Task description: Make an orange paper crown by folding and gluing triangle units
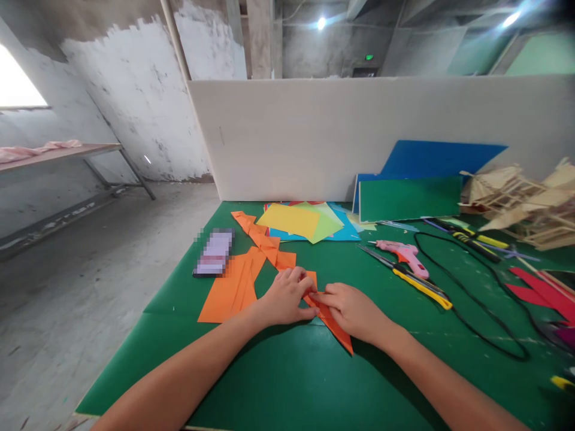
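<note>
A folded strip of orange paper (338,330) lies slantwise on the green tabletop, its pointed end toward me. My left hand (288,297) bends over its upper part, fingers curled and thumb against the paper. From the other side my right hand (353,308) pinches the strip, index finger pressed along the fold near the left thumb. Part of the paper is hidden under both hands. Beyond them a chain of folded orange pieces (265,241) runs up to the left. Flat orange sheets (224,293) with crease lines lie left of my left hand.
A phone (214,252) rests at the table's left. Yellow paper (290,220) and other coloured sheets lie at the back. On the right are a pink glue gun (406,256), a yellow utility knife (422,288), a black cable (476,326) and wooden models (516,197). A white board (314,137) stands behind.
</note>
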Motion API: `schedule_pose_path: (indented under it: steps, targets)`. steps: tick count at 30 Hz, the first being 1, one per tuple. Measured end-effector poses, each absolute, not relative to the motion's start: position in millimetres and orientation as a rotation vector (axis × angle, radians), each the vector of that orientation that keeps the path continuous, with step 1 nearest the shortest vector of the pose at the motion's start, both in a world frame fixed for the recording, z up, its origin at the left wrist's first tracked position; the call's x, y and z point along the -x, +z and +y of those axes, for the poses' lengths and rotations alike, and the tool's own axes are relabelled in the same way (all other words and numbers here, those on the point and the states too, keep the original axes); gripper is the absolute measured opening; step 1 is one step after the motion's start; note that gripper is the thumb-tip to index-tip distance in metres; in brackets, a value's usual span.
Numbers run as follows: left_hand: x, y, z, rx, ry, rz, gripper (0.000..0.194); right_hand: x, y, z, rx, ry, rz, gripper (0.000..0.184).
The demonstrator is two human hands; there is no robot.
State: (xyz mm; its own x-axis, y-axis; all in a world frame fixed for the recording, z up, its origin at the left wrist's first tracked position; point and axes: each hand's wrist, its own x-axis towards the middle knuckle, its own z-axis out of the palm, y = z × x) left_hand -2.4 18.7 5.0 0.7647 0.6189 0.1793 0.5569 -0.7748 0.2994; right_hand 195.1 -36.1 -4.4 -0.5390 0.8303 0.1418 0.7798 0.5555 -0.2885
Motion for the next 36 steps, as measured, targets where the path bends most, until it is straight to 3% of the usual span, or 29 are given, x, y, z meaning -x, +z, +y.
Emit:
schedule_pose_path:
  steps: [36]
  targets:
    - [3.1, 6.7, 21.0, -2.698, 0.397, 0.922, 0.039, -195.7, -8.1, -35.4, 1.309, 0.229, -2.549, 0.047]
